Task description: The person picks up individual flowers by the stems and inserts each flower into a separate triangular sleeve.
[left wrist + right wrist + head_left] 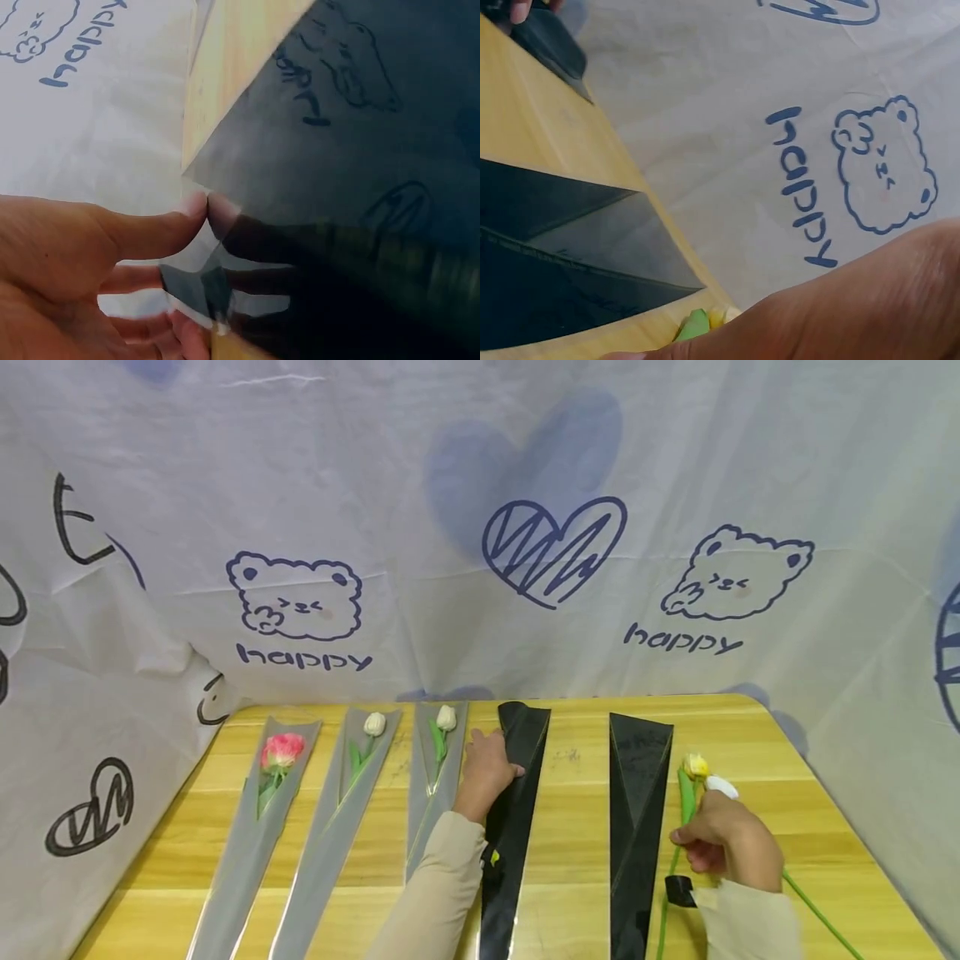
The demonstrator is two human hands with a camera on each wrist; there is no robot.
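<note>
My left hand [489,770] pinches the upper left edge of a black flower sleeve [517,827]. In the left wrist view, the thumb presses on the sleeve's glossy film [330,172] near its corner, and the other fingers are bent around the edge. Over on the right, my right hand [731,835] has curled fingers and pinches the stem of a yellow tulip [696,766] with green leaves. Behind that hand shows a white flower [722,787], its stem running down to the right. In the right wrist view, the fingertips are mostly hidden.
A second black sleeve [637,827] lies between the hands. To the left are three grey sleeves: one with a pink flower [282,750], two with white tulips [374,724]. A printed white cloth [420,610] hangs behind the wooden table [566,860].
</note>
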